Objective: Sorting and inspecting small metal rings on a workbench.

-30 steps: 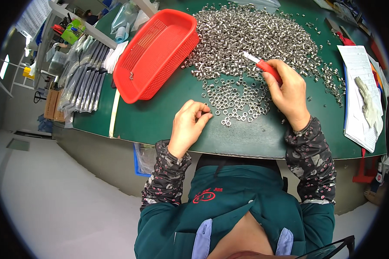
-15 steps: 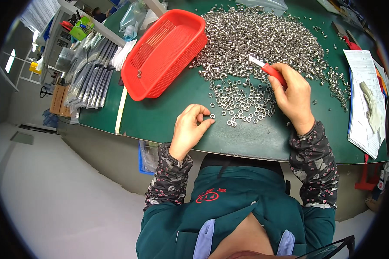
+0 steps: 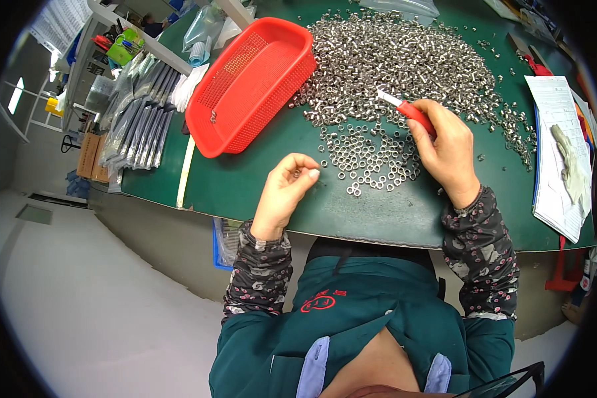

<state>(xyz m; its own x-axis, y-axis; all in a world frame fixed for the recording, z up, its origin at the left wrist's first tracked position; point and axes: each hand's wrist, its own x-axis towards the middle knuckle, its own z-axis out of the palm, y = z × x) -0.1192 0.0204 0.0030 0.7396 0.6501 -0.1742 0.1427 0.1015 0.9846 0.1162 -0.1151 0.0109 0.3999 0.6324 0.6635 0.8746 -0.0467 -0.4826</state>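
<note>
1. On green table (image 3: 371, 219), top middle: large heap of small metal rings (image 3: 404, 60). Trails off to the right in a thinner line.
2. Between heap and near table edge: looser spread of rings (image 3: 371, 156), mostly one layer, many with holes facing up. Meets the heap on its far side.
3. In right hand (image 3: 448, 149): red-handled tool (image 3: 418, 116), firmly grasped. Points pale blade-like tip up and left, over near part of heap. Can't tell tip contact with rings.
4. Left of the loose spread: left hand (image 3: 285, 189), fingers bent, thumb and index close together. Can't tell if pinching a ring; tiny detail in the finger curl, too small to make out. Just beside fingertips: stray ring (image 3: 324, 164) on the table.
5. Right beside the heap, on its left: red basket (image 3: 272, 109), set at a slant. Holds a few small metal bits (image 3: 213, 117) toward the near-left end.
6. Farther left: row of bagged dark items (image 3: 139, 136), with white cloth (image 3: 189, 87) just beside.
7. At right side of table: stack of papers (image 3: 549, 199), pale glove (image 3: 567, 162) lying on top.
8. Behind heap: clear bag (image 3: 404, 6).
9. On both forearms: dark patterned sleeves (image 3: 262, 275).
</note>
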